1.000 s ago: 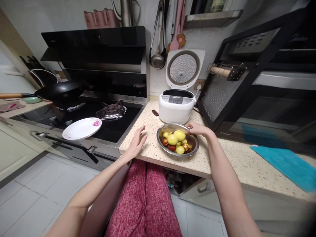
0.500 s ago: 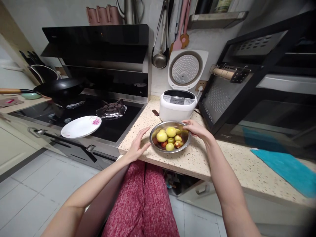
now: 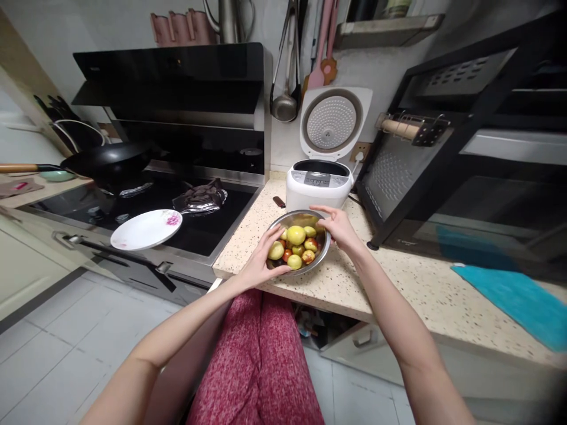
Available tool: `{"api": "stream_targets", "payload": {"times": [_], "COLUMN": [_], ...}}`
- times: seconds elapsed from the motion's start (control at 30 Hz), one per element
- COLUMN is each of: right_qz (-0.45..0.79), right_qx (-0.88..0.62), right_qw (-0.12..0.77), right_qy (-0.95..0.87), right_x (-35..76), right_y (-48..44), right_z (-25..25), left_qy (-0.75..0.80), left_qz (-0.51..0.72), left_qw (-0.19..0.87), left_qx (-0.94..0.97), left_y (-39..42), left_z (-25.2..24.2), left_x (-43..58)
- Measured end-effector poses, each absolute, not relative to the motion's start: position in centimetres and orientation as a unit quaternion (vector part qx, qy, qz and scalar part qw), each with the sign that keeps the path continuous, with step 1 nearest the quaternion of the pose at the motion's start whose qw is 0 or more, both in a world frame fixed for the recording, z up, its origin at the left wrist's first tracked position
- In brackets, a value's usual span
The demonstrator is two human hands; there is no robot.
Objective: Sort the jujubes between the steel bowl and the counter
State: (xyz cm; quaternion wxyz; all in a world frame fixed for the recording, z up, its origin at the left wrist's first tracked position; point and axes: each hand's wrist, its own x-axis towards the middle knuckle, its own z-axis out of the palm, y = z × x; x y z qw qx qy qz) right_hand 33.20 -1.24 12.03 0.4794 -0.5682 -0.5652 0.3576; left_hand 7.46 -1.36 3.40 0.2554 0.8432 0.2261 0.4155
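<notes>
A steel bowl (image 3: 289, 217) holding several yellow-green and red-brown fruits (image 3: 296, 235) is tilted toward me above the speckled counter (image 3: 345, 283). My left hand (image 3: 261, 260) grips the bowl's near left rim, fingers curled against it. My right hand (image 3: 337, 227) holds the right rim, thumb and fingers closed over the edge. The bowl sits just in front of the white rice cooker (image 3: 318, 189), whose lid stands open.
A white plate with a pink flower (image 3: 146, 229) rests on the front of the black hob (image 3: 133, 206). A black wok (image 3: 106, 159) stands at the back left. A black rack (image 3: 443, 159) fills the right. A blue cloth (image 3: 518, 295) lies on the counter.
The bowl has slid left along the counter and tipped up. My left hand went from open beside it to gripping its rim; my right hand followed, still on the rim.
</notes>
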Motion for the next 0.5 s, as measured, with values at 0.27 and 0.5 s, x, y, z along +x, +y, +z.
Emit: {"api": "stream_targets", "payload": {"times": [0.27,0.5], "right_qz": [0.32,0.265], "right_qx": [-0.575,-0.628], "right_qw": [0.441,0.363], "right_qy": [-0.61,-0.635], "right_x": [30.3,27.4], "right_y": [0.0,0.3], "right_z": [14.6,17.5], "left_qy": [0.24,0.25], "left_qz": [0.451,0.471], "left_qw": [0.273,0.286], "left_qx": [0.815,0.796], "left_y": [-0.3,1.5], "left_z": [3.3,3.3], "left_x": [7.8,8.1]}}
